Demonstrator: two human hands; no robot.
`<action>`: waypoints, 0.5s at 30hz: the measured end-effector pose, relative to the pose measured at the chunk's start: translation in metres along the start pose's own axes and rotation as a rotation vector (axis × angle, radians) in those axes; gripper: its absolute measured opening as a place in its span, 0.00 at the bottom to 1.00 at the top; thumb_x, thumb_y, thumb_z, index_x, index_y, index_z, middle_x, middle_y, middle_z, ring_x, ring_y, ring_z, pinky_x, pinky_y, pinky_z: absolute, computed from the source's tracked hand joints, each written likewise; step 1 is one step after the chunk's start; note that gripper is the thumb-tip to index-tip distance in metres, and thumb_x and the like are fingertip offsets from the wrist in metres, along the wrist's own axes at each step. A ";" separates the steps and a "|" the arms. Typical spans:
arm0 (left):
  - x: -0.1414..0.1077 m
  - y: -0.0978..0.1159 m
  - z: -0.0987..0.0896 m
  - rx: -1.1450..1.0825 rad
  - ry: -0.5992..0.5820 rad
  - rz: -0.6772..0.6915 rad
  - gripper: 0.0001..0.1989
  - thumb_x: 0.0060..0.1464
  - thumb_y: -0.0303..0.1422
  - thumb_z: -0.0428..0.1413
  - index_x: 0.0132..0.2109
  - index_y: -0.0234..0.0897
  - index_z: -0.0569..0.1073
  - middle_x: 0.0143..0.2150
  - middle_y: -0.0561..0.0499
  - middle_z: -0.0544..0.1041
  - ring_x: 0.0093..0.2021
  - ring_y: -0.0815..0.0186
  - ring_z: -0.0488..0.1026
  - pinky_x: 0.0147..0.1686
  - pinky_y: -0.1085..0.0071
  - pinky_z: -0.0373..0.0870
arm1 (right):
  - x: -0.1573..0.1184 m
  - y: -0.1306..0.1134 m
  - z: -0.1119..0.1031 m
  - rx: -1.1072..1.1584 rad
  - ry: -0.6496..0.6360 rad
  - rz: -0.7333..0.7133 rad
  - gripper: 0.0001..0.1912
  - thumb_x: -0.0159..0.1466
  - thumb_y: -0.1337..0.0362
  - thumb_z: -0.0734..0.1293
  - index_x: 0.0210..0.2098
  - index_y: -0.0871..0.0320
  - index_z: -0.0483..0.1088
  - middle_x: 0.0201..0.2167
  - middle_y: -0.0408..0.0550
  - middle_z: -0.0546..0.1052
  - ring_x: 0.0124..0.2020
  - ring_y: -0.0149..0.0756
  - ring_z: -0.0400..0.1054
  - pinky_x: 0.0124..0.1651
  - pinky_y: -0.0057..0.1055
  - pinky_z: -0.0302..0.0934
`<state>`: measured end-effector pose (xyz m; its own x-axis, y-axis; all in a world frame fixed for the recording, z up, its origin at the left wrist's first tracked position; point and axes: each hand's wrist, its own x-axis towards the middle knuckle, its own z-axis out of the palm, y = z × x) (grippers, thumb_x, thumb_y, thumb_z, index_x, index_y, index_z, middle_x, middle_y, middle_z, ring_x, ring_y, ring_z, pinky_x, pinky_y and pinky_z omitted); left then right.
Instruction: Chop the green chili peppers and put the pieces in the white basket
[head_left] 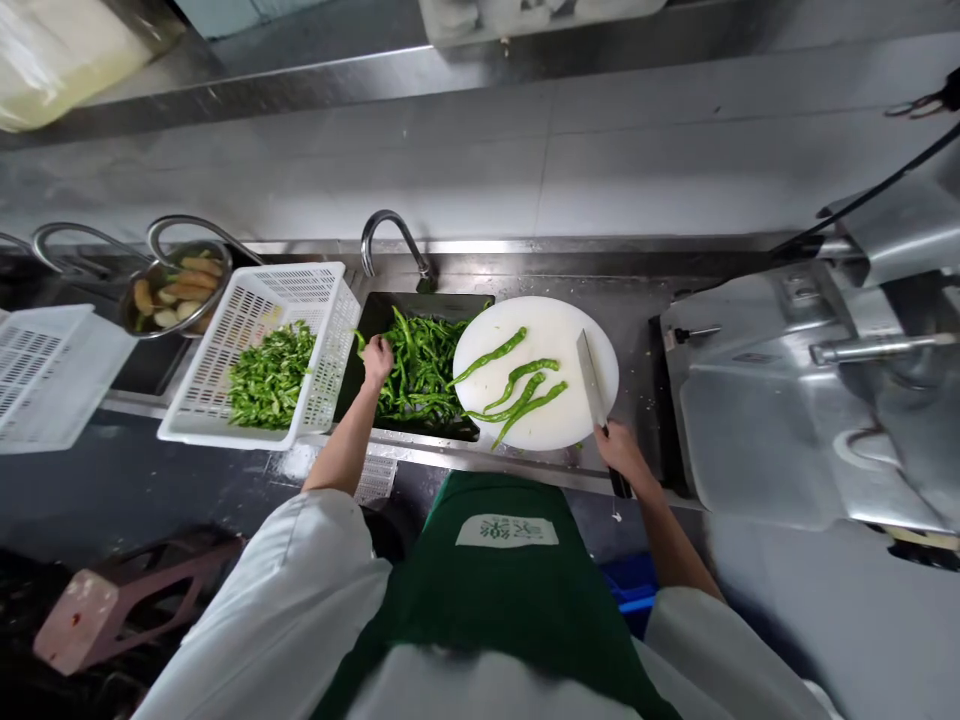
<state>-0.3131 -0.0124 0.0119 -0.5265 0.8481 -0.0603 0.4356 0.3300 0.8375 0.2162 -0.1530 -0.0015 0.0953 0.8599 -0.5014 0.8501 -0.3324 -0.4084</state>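
My right hand (621,452) is closed around the handle of a kitchen knife (589,375), whose blade lies over the right side of a round white cutting board (592,425). Several long green peppers (514,395) rest on the board, left of the blade. My left hand (377,358) is above the left edge of the sink, its fingers pinched, with a bit of green pepper (360,342) sticking out from them. Under and beside that hand, the sink holds a heap of whole green peppers (424,365). Left of it, a white perforated basket (330,300) contains chopped green peppers (274,380).
A curved faucet (401,235) rises behind the sink. At far left are a metal bowl of root vegetables (184,290) and another white basket (56,375). A large metal machine (787,400) stands at right. A steel shelf (337,75) runs overhead.
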 end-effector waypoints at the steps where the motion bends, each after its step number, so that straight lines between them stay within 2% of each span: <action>1: 0.000 0.000 0.000 0.041 0.055 0.041 0.14 0.61 0.33 0.56 0.52 0.32 0.75 0.51 0.36 0.76 0.60 0.50 0.68 0.65 0.54 0.57 | 0.000 -0.001 -0.002 0.005 0.002 0.001 0.18 0.72 0.61 0.58 0.42 0.67 0.75 0.20 0.51 0.75 0.24 0.38 0.71 0.32 0.29 0.56; 3: 0.002 -0.001 -0.001 0.102 0.158 0.152 0.14 0.58 0.30 0.57 0.50 0.32 0.77 0.51 0.36 0.75 0.60 0.48 0.68 0.67 0.52 0.55 | -0.001 -0.001 -0.004 0.016 0.009 -0.003 0.17 0.72 0.61 0.58 0.41 0.66 0.75 0.21 0.51 0.75 0.25 0.38 0.72 0.32 0.29 0.56; 5: 0.005 -0.005 -0.001 0.073 0.240 0.237 0.11 0.55 0.29 0.59 0.46 0.33 0.78 0.47 0.38 0.76 0.57 0.49 0.70 0.66 0.53 0.56 | 0.000 0.000 -0.004 0.029 0.010 -0.004 0.17 0.71 0.61 0.58 0.40 0.65 0.75 0.21 0.51 0.75 0.25 0.38 0.71 0.32 0.29 0.56; 8: 0.014 -0.008 0.002 -0.052 0.316 0.245 0.06 0.54 0.29 0.60 0.41 0.34 0.77 0.41 0.43 0.76 0.50 0.54 0.73 0.62 0.56 0.63 | 0.002 0.002 -0.001 0.040 0.011 0.004 0.16 0.71 0.61 0.58 0.38 0.64 0.74 0.21 0.51 0.75 0.25 0.39 0.71 0.31 0.29 0.56; 10: 0.021 -0.007 0.006 -0.194 0.364 0.146 0.04 0.57 0.30 0.57 0.40 0.35 0.75 0.36 0.48 0.74 0.41 0.59 0.74 0.53 0.59 0.70 | 0.004 0.004 0.001 0.042 0.022 0.010 0.15 0.71 0.62 0.58 0.38 0.63 0.74 0.21 0.51 0.75 0.25 0.38 0.71 0.31 0.29 0.56; 12: 0.026 -0.005 0.008 -0.444 0.365 -0.005 0.02 0.60 0.30 0.55 0.40 0.37 0.71 0.32 0.52 0.71 0.33 0.64 0.73 0.43 0.63 0.74 | 0.005 0.006 0.003 0.044 0.029 0.008 0.15 0.70 0.62 0.59 0.38 0.62 0.74 0.21 0.50 0.75 0.25 0.38 0.71 0.31 0.29 0.56; 13: 0.027 -0.004 0.007 -0.596 0.340 -0.077 0.02 0.60 0.30 0.55 0.39 0.38 0.69 0.31 0.54 0.70 0.31 0.66 0.72 0.39 0.65 0.74 | 0.006 0.007 0.004 0.044 0.026 0.007 0.14 0.71 0.62 0.59 0.38 0.62 0.74 0.21 0.50 0.75 0.25 0.38 0.71 0.31 0.29 0.57; 15: 0.027 -0.003 0.004 -0.840 0.247 -0.146 0.07 0.60 0.30 0.57 0.37 0.39 0.64 0.31 0.55 0.70 0.30 0.69 0.72 0.37 0.66 0.74 | 0.007 0.009 0.006 0.040 0.017 0.006 0.15 0.71 0.61 0.58 0.39 0.62 0.73 0.21 0.49 0.75 0.25 0.38 0.71 0.31 0.29 0.57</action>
<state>-0.3255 0.0111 0.0052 -0.7196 0.6757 -0.1603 -0.2773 -0.0680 0.9584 0.2218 -0.1522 -0.0131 0.1090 0.8641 -0.4913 0.8282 -0.3523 -0.4359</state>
